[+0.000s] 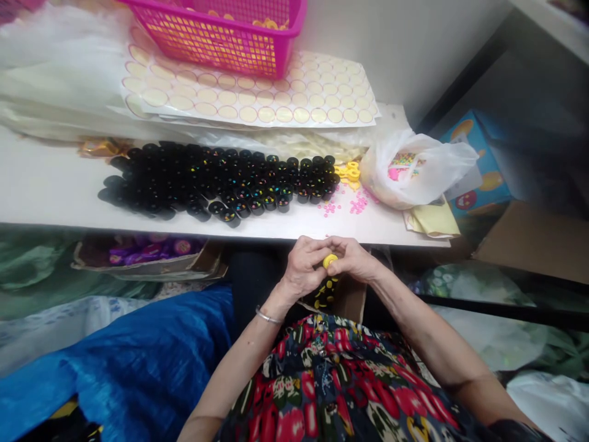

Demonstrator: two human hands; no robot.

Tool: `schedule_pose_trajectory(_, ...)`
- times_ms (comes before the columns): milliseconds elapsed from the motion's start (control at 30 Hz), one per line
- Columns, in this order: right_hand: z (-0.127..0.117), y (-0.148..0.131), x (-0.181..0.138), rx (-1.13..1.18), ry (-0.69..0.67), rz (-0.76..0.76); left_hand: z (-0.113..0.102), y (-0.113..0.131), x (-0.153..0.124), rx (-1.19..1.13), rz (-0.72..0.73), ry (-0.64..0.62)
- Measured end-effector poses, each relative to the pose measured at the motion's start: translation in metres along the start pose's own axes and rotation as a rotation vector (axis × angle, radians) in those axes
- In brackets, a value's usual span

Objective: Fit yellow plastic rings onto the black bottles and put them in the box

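A: Head view: how are the hands posed?
B: Slightly below and right of the frame's centre, left hand (299, 269) and right hand (358, 261) converge before the bench (285, 227), forearms (414, 307) angling up from the lower edge.
A: And each grip?
B: The right pinches a yellow disc (329, 260) between them, its thumb against it; the left curls alongside, its closure uncertain.

The white tabletop (50, 184) carries close-packed black cylinders (207, 181), yellow plastic pieces (350, 171), scattered pink beads (358, 203) and a white plastic bag (435, 175).
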State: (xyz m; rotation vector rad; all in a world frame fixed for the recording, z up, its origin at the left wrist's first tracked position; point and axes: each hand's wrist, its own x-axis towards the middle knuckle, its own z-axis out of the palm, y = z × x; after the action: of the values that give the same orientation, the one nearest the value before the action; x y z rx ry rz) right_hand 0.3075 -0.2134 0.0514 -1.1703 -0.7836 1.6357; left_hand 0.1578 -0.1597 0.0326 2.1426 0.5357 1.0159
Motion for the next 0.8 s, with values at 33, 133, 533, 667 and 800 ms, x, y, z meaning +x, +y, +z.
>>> schedule_pose_trajectory(33, 0.001, 0.0, 0.001, -0.005, -0.003, -0.013, 0.0, 0.001, 0.0, 0.004, 0.013, 0.005)
schedule_pose_trajectory(133, 0.005, 0.004, 0.002, 0.029, -0.012, -0.066, -0.001, 0.005, 0.0, 0.007, 0.041, 0.025)
schedule_pose_trajectory(533, 0.012, 0.016, 0.009, -0.13, -0.016, -0.028, 0.002, -0.011, -0.013, -0.077, -0.054, 0.087)
schedule_pose_trajectory(667, 0.012, 0.019, 0.012, -0.177, -0.009, -0.011, -0.002, -0.012, -0.017, -0.074, -0.078, 0.056)
schedule_pose_trajectory(800, 0.006, 0.036, 0.023, -0.579, -0.107, 0.234, -0.035, -0.023, -0.021, -0.101, -0.165, -0.18)
